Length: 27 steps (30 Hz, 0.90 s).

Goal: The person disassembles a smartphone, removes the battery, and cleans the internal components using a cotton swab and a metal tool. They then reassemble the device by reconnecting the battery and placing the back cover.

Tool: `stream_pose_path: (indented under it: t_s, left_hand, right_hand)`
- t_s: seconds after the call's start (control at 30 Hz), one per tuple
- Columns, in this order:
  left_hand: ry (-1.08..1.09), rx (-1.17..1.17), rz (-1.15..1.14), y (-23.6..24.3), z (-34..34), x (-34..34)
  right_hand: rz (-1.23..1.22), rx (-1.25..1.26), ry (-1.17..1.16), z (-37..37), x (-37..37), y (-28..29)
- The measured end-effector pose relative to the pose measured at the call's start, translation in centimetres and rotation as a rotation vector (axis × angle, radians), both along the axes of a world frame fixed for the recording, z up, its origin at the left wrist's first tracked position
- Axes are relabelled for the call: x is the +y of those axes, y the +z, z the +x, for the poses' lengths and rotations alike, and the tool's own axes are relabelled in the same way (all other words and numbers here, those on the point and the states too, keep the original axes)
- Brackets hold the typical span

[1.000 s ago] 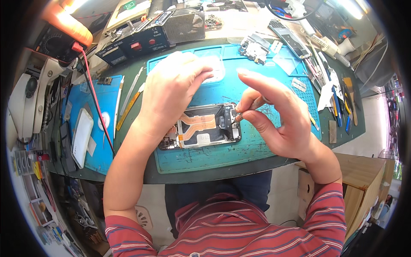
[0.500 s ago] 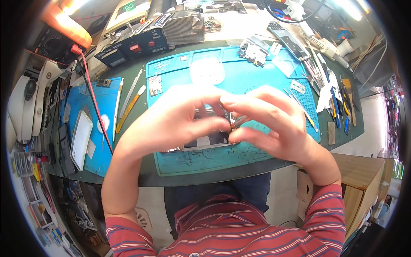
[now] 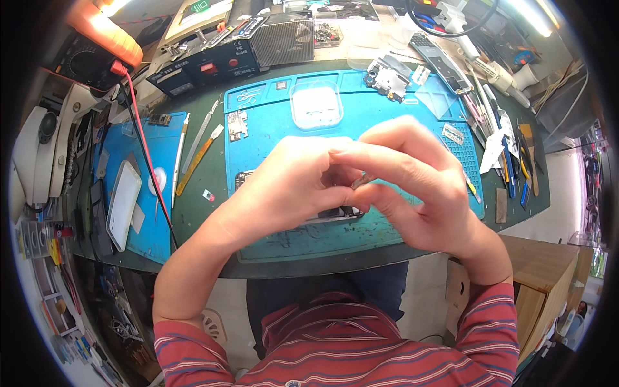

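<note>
Above the blue work mat (image 3: 309, 242), my left hand (image 3: 290, 177) and my right hand (image 3: 419, 187) meet at the fingertips. Between them, thumbs and fingers pinch a small thin part (image 3: 362, 181), mostly covered, so its kind cannot be made out. Both hands are closed around it. Beneath them lies an opened phone frame (image 3: 335, 215); only its dark left end and lower edge show past my hands. A clear square plastic dish (image 3: 316, 105) with whitish contents stands just beyond my fingers.
Phone board parts (image 3: 387, 77) lie at the mat's far right, beside a long dark phone frame (image 3: 443, 64). Pliers and slim tools (image 3: 519, 168) crowd the right edge. On the left are a white phone shell (image 3: 123, 205), a yellow-handled knife (image 3: 198, 161) and a red cable (image 3: 138, 122).
My fingers have drawn closer together around the small part, and my left hand has turned, its back now covering more of the phone frame. The dish shows more clearly.
</note>
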<state>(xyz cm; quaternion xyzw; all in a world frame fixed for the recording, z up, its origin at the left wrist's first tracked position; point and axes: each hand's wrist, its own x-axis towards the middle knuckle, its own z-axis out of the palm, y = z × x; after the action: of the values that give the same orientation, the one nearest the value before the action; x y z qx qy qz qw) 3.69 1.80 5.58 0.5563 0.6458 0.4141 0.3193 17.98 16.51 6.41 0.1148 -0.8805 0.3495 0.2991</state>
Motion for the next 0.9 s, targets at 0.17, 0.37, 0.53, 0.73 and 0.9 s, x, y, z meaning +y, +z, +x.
stream_pose_path:
  t_s: [0.17, 0.37, 0.53, 0.73, 0.9]
  left_hand:
    - [-0.086, -0.062, -0.017, -1.0, -1.4, -0.4]
    - [-0.004, 0.046, 0.007, -1.3, -0.5, -0.3]
    - [-0.083, -0.071, -0.097, -0.4, -1.2, -0.4]
    - [-0.059, 0.064, -0.013, -0.2, -1.2, -0.5]
    - [-0.092, 0.017, 0.027, -1.3, -1.2, -0.2]
  right_hand:
    - [0.078, -0.044, -0.062, 0.1, -0.6, 0.4]
    - [-0.044, -0.111, 0.055, -0.1, -0.6, 0.3]
    - [0.067, -0.087, -0.049, -0.1, -0.9, 0.6]
    - [-0.059, -0.116, -0.002, -0.1, -0.9, 0.0]
    - [0.099, -0.086, -0.073, -0.4, -0.9, 0.6]
